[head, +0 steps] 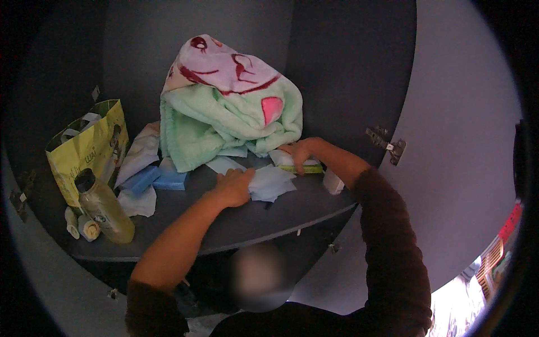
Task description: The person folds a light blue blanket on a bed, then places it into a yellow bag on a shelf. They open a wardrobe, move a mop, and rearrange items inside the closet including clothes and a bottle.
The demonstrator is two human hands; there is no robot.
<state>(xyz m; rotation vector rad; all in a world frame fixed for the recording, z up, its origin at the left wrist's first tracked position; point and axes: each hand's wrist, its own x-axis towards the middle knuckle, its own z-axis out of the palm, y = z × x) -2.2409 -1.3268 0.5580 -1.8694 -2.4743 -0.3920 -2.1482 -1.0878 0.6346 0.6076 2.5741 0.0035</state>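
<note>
My left hand (pixel 235 188) grips the left edge of a loose stack of thin pale sheets (pixel 273 183) on the dark shelf (pixel 202 219). My right hand (pixel 306 152) lies over a white soft packet (pixel 281 157), its thumb on the near side and its fingers on the far side. A flat yellow-green item (pixel 307 169) shows under that packet. Behind both hands is a heaped plush blanket (pixel 236 101), mint green and pink with dark red lines. Another pale sheet (pixel 226 164) lies partly between the blanket and my left hand.
At left stand a yellow carrier bag (pixel 90 147) and a bottle of yellowish liquid with a black cap (pixel 107 215). Rolled items (pixel 89 229) lie beside them. Blue packs (pixel 170 177) and a crumpled white sheet (pixel 139 201) sit nearby. A small white box (pixel 333 183) stands at right, near the shelf's edge.
</note>
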